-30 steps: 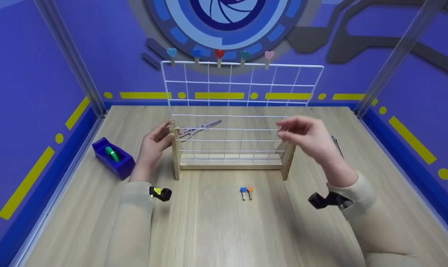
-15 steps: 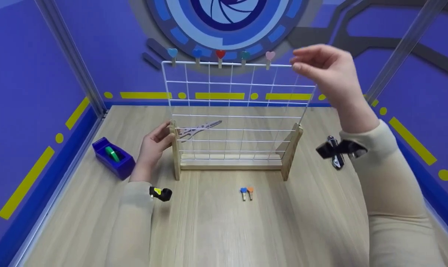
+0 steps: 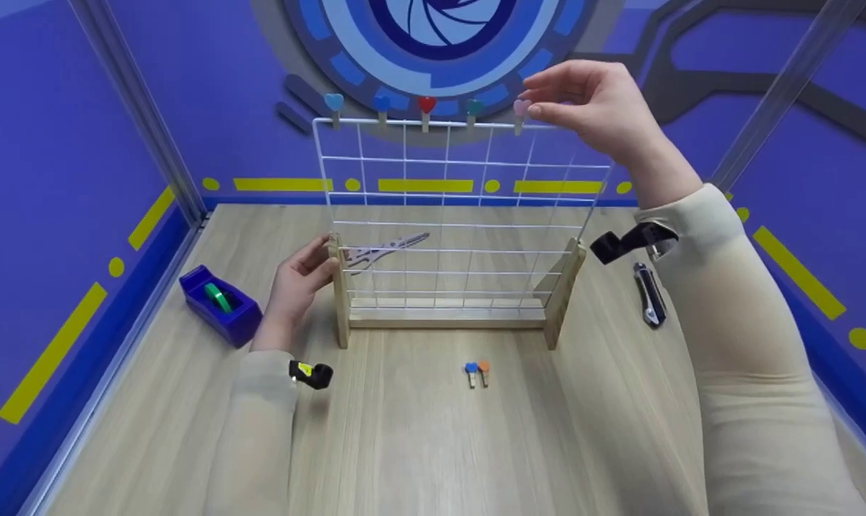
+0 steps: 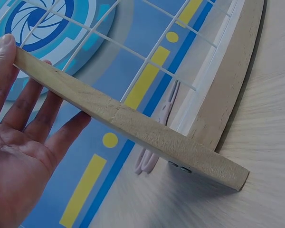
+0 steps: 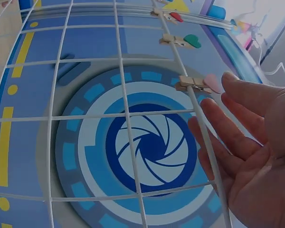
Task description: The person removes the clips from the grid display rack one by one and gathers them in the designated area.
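A white wire grid stands in a wooden stand (image 3: pixel 447 324). My left hand (image 3: pixel 297 283) holds the stand's left side post (image 4: pixel 109 116), thumb on one side and fingers on the other. Along the grid's top wire sit heart clothespins: light blue (image 3: pixel 334 102), blue (image 3: pixel 381 104), red (image 3: pixel 426 104), green (image 3: pixel 474 107) and pink (image 5: pixel 212 83). My right hand (image 3: pixel 594 104) is at the pink one, its thumb tip just beside the heart and its fingers loosely bent, gripping nothing. A blue clothespin (image 3: pixel 471 369) and an orange one (image 3: pixel 484 368) lie on the table before the stand.
A purple tape dispenser (image 3: pixel 241 319) with green tape stands left of my left hand. Scissors (image 3: pixel 404 242) lie behind the grid. To the right of the stand is a black utility knife (image 3: pixel 648 295). Blue printed walls (image 3: pixel 211 122) enclose the table.
My right hand has risen from the stand's right post to above the grid's top right, then moved left to the pink clothespin. The left hand stays at the left post.
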A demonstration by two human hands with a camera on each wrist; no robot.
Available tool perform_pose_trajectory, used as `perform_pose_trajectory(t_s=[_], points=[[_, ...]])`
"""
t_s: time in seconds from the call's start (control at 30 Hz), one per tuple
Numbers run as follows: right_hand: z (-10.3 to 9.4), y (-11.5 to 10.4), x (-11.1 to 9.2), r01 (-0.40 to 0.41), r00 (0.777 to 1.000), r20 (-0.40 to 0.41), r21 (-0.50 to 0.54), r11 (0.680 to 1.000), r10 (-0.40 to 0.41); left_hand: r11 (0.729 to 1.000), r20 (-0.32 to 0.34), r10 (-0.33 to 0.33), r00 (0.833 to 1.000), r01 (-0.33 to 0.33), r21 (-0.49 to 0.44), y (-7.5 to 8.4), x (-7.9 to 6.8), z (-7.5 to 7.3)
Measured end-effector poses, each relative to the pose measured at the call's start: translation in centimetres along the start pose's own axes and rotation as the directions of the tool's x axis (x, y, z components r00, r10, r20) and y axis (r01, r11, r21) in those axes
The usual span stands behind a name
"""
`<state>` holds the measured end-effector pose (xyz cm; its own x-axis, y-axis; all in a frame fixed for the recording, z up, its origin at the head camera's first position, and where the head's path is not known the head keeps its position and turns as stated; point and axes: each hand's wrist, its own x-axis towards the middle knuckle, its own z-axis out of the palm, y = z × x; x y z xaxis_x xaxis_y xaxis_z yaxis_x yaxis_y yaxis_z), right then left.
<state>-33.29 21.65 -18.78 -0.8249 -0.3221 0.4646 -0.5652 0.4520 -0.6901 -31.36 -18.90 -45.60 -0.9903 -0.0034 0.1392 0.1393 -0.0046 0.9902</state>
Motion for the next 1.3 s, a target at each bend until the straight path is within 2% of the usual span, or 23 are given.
perform_pose_trajectory(t_s=[0.23, 0.5, 1.0, 1.17, 1.3], points=[[0.6, -0.2, 0.2, -0.098, 0.995, -0.016, -0.142, 0.985, 0.096, 1.000, 0.000, -0.005, 1.000, 0.005, 0.014, 0.0, 0.1, -0.1], [1.0, -0.3, 0.2, -0.124, 0.992, -0.040, -0.170, 0.978, 0.119, 1.000, -0.008, -0.004, 1.000, 0.004, 0.015, 0.0, 0.0, -0.2], [1.5, 0.2, -0.1, -0.013, 0.993, -0.118, -0.124, 0.992, -0.002, 1.000, -0.003, -0.012, 1.000, 0.012, 0.028, 0.0, 0.2, -0.1], [1.6, 0.6, -0.1, 0.030, 0.986, -0.164, -0.055, 0.998, -0.039, 0.999, 0.002, -0.017, 1.000, 0.017, 0.036, 0.0, 0.2, -0.1], [1.6, 0.5, -0.4, 0.096, 0.974, -0.207, 0.027, 0.995, -0.088, 1.000, 0.002, -0.011, 1.000, 0.011, 0.026, -0.1, 0.2, -0.1]])
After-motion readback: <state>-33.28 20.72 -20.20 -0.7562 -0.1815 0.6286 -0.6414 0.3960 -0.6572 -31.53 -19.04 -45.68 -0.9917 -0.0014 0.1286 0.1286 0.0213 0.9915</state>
